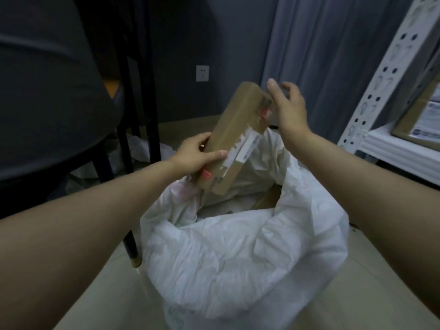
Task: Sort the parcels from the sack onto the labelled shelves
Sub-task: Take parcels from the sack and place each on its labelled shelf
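Note:
A long brown cardboard parcel (238,129) with a white label and red stickers is held tilted above the open white sack (238,258). My left hand (197,154) grips its lower end. My right hand (289,108) holds its upper end, thumb and fingers around the far corner. Inside the sack's mouth I see the edge of another brown box (266,198) and pale wrapping. The white metal shelf rack (381,91) stands at the right, with a labelled cardboard parcel (421,120) lying on its shelf.
A dark round table (47,103) with black legs (133,246) stands at the left, close to the sack. Crumpled white plastic (142,148) lies on the floor under it. Grey curtains (321,55) and a wall socket (202,73) are behind. The floor is pale tile.

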